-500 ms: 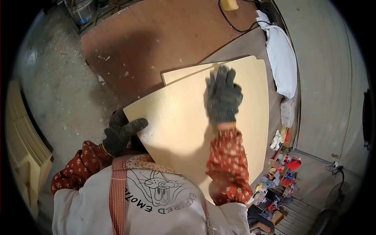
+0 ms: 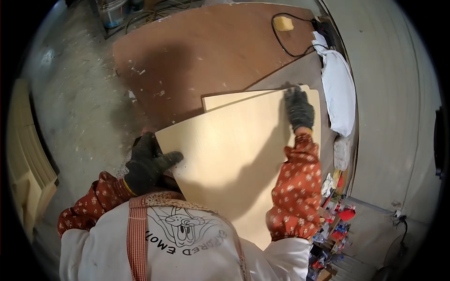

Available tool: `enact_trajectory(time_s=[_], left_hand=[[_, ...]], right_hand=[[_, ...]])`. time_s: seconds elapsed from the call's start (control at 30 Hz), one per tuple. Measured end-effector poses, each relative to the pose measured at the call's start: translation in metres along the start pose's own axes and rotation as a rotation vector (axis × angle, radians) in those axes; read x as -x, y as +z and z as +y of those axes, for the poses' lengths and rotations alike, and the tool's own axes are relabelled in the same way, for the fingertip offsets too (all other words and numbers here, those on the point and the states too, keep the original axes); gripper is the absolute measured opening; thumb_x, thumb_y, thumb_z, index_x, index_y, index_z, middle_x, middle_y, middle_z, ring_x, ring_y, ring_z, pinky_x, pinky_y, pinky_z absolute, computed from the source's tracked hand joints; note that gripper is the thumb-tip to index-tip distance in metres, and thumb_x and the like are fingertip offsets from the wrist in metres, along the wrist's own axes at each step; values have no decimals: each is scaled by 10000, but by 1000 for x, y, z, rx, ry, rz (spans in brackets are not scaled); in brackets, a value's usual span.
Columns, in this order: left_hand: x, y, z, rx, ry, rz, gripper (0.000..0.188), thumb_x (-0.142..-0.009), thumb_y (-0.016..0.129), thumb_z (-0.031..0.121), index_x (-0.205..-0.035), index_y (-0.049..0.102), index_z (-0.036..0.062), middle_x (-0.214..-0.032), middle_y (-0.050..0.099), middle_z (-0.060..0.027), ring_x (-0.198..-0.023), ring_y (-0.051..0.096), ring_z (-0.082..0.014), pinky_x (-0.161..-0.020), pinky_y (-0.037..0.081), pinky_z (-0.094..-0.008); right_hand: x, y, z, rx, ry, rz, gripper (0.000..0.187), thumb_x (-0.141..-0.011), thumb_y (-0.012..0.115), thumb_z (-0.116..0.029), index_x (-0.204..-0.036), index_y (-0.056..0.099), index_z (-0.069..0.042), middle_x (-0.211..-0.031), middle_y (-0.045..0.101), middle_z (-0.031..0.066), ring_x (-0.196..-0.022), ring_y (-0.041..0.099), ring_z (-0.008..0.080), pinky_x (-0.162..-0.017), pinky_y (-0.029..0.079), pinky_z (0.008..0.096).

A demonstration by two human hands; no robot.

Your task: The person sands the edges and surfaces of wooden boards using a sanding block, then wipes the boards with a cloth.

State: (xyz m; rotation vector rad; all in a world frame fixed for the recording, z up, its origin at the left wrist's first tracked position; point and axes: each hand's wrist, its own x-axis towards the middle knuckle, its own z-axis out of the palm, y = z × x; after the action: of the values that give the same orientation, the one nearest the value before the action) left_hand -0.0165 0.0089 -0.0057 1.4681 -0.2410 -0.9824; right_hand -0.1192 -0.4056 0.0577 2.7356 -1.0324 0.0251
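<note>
Pale, flat wooden panel (image 2: 215, 136): ahead of torso (image 2: 187, 253), between both hands; long axis unclear
Dark-gloved left hand (image 2: 149, 161): gripping its left corner, thumb uppermost
Dark-gloved right hand (image 2: 300, 108): laid flat, far-right corner

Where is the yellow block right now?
In the head view's upper right, the yellow block lies on the brown board, inside the curve of the black cable.
</note>
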Motion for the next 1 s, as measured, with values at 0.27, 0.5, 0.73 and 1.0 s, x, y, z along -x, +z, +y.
enact_trajectory(time_s=[0.27,0.5,0.73,1.0], left_hand=[[17,12,-32,-235,73,-344,339,-903,704,178,-1171,616,-10,-1049,695,-128,-970,647,-216,-843,529,-337],[34,26,-13,128,-179,-197,276,-902,710,193,-1108,689,9,-1015,718,-98,-894,662,-133,-777,557,-297],[27,29,-38,266,53,-246,335,-923,689,258,-1126,674,-9,-979,720,-101,-844,651,-104,-706,539,-254],[19,42,-67,18,-40,-127,260,-925,653,300,-1065,746,101,-669,657,-82,-627,619,-143,-588,477,-321]], right_hand=[[73,-24,-128,-245,-344,-107,473,-934,525,-385,-1296,506,-80,-1171,609,176,-772,651,352,-640,509,497],[90,-43,-173,-228,-717,24,380,-893,616,-365,-1220,607,-171,-1040,679,191,-775,675,319,-688,527,447],[61,-41,-118,-49,-251,-48,473,-961,455,-496,-1304,537,-181,-1266,583,178,-853,659,419,-787,513,558],[108,-36,-223,-308,-1114,268,429,-918,591,-319,-1289,577,-102,-1285,601,159,-1069,615,329,-866,479,425]])
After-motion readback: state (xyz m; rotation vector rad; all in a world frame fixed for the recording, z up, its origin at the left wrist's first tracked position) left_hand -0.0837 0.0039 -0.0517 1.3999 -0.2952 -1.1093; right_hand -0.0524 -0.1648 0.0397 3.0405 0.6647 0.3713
